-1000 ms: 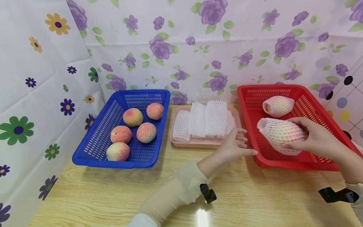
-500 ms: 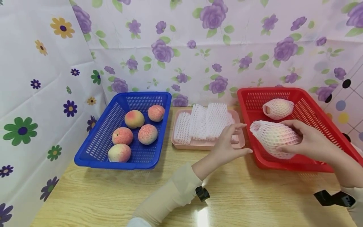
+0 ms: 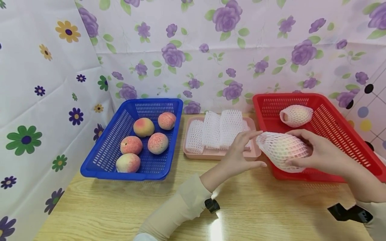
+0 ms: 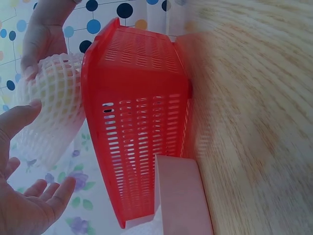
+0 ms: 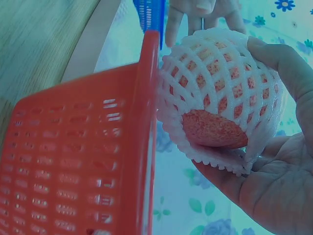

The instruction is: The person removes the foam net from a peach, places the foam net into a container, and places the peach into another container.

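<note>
A peach in a white foam net sleeve [image 3: 282, 152] is in my right hand [image 3: 324, 154], thumb on the near side and fingers over the far side. It hangs above the left rim of the red basket [image 3: 349, 177]. The right wrist view shows bare red peach [image 5: 215, 128] at the sleeve's open end. My left hand [image 3: 233, 159] stands left of the sleeve's narrow end, fingers and thumb spread apart and nothing gripped. Its fingertips are very near the sleeve; whether they touch it I cannot tell. Another sleeved peach [image 3: 296, 115] lies at the back of the red basket.
Several flattened foam net sleeves [image 3: 212, 129] lie in a pink tray [image 3: 208, 156] between the baskets. At the left, a blue basket [image 3: 120, 174] holds several bare peaches [image 3: 158, 143]. A flowered cloth [image 3: 181, 30] hangs behind the wooden table [image 3: 99, 214].
My right hand has carried the sleeved peach left, from over the red basket to its left rim. My left hand has drawn back slightly left from the rim, still spread.
</note>
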{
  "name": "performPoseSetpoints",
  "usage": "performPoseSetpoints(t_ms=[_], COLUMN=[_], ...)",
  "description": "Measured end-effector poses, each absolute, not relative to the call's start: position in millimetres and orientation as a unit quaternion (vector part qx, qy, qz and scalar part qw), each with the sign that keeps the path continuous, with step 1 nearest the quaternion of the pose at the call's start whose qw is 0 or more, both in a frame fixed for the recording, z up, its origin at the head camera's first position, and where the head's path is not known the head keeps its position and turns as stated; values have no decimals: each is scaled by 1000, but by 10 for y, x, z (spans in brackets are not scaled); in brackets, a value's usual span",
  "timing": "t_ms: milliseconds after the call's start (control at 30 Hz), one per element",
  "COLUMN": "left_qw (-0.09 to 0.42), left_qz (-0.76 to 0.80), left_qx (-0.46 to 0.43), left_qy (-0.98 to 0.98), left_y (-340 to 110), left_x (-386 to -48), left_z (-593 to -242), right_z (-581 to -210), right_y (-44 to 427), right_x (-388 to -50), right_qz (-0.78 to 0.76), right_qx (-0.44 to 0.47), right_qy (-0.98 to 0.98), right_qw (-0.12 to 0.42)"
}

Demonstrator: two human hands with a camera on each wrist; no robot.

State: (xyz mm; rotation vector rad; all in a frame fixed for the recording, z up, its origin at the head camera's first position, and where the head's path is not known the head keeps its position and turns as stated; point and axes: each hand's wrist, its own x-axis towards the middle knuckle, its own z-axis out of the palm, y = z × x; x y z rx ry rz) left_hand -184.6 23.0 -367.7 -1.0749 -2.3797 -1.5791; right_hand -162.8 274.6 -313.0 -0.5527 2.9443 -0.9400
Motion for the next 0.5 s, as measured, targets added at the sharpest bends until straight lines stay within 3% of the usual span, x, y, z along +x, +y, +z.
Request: performPoseSetpoints(t_ms=[500], left_qw=[61], left_qz=[-518], left_qx=[-384], left_qy=[-762], left_y=[174], left_x=[-1781], left_z=[-3660], right_z=[-3104], right_y=[2504], right_x=[-1554], right_qz=[-331], right_qx=[-222], right_qy=[917], right_qw=[-2])
